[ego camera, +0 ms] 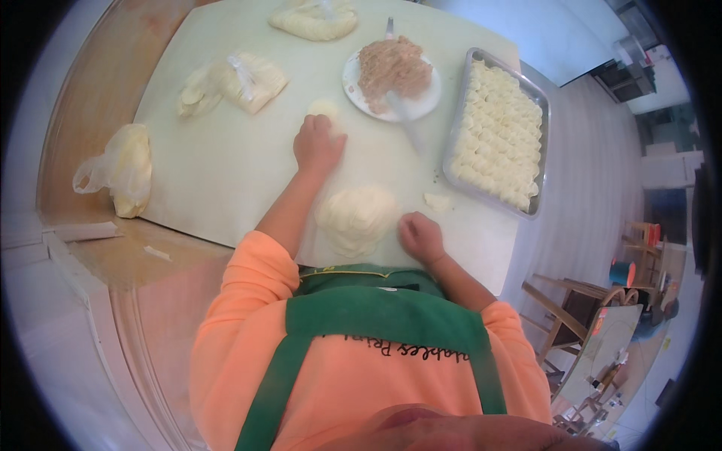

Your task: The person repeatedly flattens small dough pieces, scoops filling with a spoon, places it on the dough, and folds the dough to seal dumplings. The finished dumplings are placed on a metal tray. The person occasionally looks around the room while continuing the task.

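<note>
My left hand (320, 144) rests at the near edge of a small stack of round dough wrappers (323, 109); whether it grips them I cannot tell. My right hand (421, 237) is curled over the board, right of a large heap of dough wrappers (358, 217); its inside is hidden. A folded dumpling (437, 202) lies just beyond that hand. Farther off, a white plate (417, 111) holds minced filling (392, 70), with a pale spatula-like tool (405, 121) leaning over its near rim and a metal handle (390, 27) at its far side.
A metal tray (448, 169) full of dumplings (499, 135) stands at the right. Bagged wrappers lie at the left (256, 84), the far side (316, 21) and the board's left edge (132, 169). Wooden chairs (569, 315) and a table (601, 349) are at the lower right.
</note>
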Action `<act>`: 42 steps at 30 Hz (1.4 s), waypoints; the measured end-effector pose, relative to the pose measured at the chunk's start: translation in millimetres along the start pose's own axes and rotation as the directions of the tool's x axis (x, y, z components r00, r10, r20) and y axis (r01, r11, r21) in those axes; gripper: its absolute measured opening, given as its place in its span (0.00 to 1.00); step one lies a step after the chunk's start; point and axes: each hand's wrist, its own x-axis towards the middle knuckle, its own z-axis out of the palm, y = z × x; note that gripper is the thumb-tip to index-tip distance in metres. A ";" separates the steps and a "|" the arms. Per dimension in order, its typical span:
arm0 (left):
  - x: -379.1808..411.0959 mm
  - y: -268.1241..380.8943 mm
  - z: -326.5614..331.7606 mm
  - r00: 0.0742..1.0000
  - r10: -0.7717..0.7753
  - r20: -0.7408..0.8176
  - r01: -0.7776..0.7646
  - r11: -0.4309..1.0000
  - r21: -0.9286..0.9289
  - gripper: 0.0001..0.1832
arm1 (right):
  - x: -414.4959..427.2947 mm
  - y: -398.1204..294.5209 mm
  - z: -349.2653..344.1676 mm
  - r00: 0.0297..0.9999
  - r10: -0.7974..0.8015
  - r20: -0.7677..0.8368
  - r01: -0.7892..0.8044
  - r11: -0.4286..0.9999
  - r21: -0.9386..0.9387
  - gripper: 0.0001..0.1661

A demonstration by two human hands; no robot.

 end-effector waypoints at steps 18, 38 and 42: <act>-58.1 -51.4 -31.7 0.823 -0.418 0.386 0.202 -0.420 -0.885 0.13 | -0.7 8.1 6.6 0.995 -0.027 -0.092 0.022 0.998 -0.052 0.07; -8.8 -17.3 -0.2 1.000 0.023 -0.017 -0.025 0.995 -0.096 0.16 | 1.4 2.9 3.8 0.999 -0.006 -0.042 0.004 0.999 -0.046 0.09; 10.1 0.4 -0.3 0.999 -0.011 -0.040 0.012 1.000 0.022 0.14 | 0.8 8.8 4.0 0.999 0.003 -0.033 -0.004 0.999 -0.032 0.08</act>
